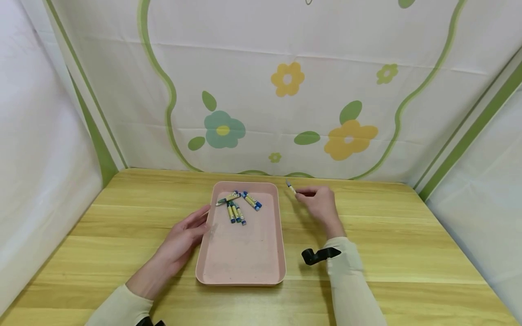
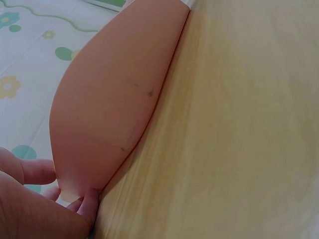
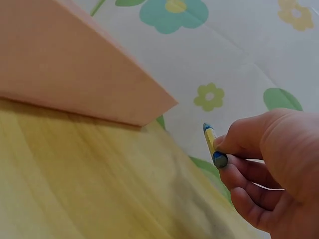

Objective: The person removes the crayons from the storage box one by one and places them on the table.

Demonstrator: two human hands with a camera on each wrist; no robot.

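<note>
Right fingers [image 3: 247, 135] aloft with crayon [image 3: 210, 140]

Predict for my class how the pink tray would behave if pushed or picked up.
The pink tray is likely stiff, since its walls stand up and keep their shape. Pushed, it would probably slide rather than tip, being broad and shallow on the wood-grain table. Tilted, it might let its crayons slide or roll, as they lie loose inside.

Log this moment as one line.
left hand: touches tray at its left side | right hand: pinches crayon, right of tray | other crayons: in tray, toward far end
</note>
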